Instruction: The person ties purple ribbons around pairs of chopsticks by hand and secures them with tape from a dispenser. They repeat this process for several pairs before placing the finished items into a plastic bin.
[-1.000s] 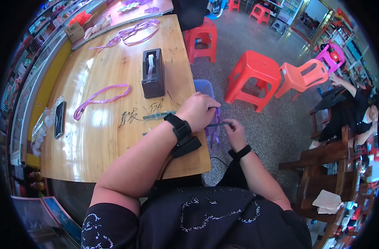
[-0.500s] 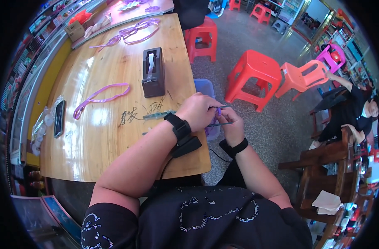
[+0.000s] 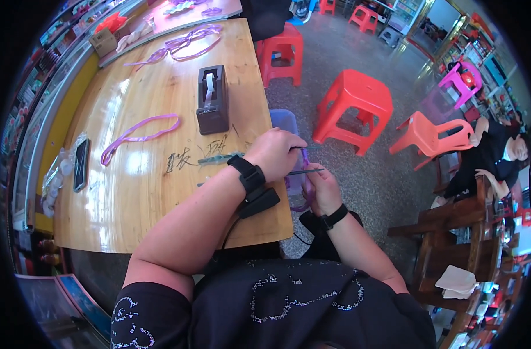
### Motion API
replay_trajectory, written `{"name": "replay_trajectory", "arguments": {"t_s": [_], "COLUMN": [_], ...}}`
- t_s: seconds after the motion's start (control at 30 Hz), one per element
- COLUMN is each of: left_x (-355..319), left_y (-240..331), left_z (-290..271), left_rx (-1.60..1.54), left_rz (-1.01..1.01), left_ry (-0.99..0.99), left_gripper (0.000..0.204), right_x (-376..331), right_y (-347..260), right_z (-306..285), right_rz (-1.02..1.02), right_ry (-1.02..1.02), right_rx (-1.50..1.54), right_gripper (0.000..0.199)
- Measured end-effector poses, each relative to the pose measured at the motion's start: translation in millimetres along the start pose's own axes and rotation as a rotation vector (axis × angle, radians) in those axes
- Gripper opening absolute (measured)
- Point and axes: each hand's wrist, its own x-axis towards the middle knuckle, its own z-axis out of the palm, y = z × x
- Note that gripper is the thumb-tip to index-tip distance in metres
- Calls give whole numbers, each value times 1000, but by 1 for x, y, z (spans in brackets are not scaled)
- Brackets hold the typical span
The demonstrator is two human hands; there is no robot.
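Note:
Two thin dark rods stick out past the table's right edge, a far rod point(image 3: 309, 148) and a near rod point(image 3: 307, 171). They line up with a green strip taped to the tabletop, though my left arm covers the stretch between. Shiny purple ribbon point(image 3: 305, 185) runs from the far rod past the near one and loops down below. My left hand point(image 3: 274, 153) is closed by the far rod, its fingertips at the ribbon's upper end. Just beyond the near rod, my right hand point(image 3: 325, 189) pinches the ribbon. A bluish translucent bin point(image 3: 284, 120) sits beneath, partly hidden.
A black tape dispenser point(image 3: 212, 102) stands on the wooden table point(image 3: 102, 215). Ribbon loops point(image 3: 140, 131) and a phone point(image 3: 82, 165) lie left. A red stool point(image 3: 358, 102) and an orange chair point(image 3: 437, 136) stand right, near a seated person point(image 3: 486, 160) touching the chair.
My right hand has moved down toward me, drawing the ribbon into view across the rods. My left hand stays nearly in place. The seated person has pulled the orange chair closer.

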Motion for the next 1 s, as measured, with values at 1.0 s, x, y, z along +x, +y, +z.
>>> {"name": "replay_trajectory", "arguments": {"t_s": [1.0], "left_x": [3], "left_y": [10], "left_z": [-4], "left_rx": [-77], "left_rz": [-158], "left_ry": [-26], "left_gripper": [17], "right_x": [-7], "right_y": [10], "right_z": [-5], "right_rz": [40], "right_ry": [-219], "right_rx": [64], "right_gripper": [21]}}
